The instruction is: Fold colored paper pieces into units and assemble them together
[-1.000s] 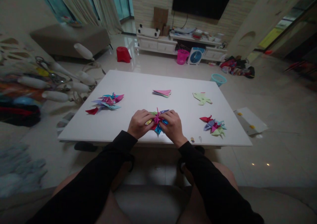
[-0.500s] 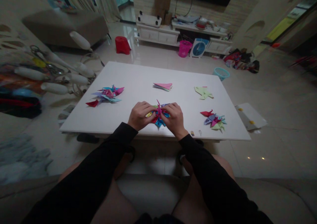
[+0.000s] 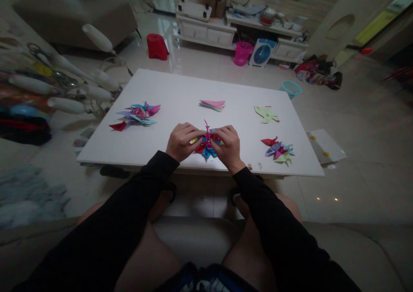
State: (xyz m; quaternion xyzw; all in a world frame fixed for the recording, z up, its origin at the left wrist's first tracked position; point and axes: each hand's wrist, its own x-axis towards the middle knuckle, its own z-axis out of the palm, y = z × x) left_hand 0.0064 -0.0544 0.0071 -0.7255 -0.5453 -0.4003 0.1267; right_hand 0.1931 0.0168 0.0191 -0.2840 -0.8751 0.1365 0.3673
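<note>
Head view: pink crane (image 3: 208, 134) pinched between both hands, lots of folded ones around it.

From where I'm standing, I'd call this one nearly shaped: left hand (image 3: 183, 141) and right hand (image 3: 227, 146) each have fingertips narrowed on one side of it, over a bright heap (image 3: 209, 153) by the near edge of the table (image 3: 174, 87); can't tell if it touches the heap. Shaped pieces already fill the left pile (image 3: 139, 114) and right pile (image 3: 279, 151). Left to do, I'd guess: the flat stack (image 3: 213, 105), maybe the green paper (image 3: 267, 114) too.
</note>
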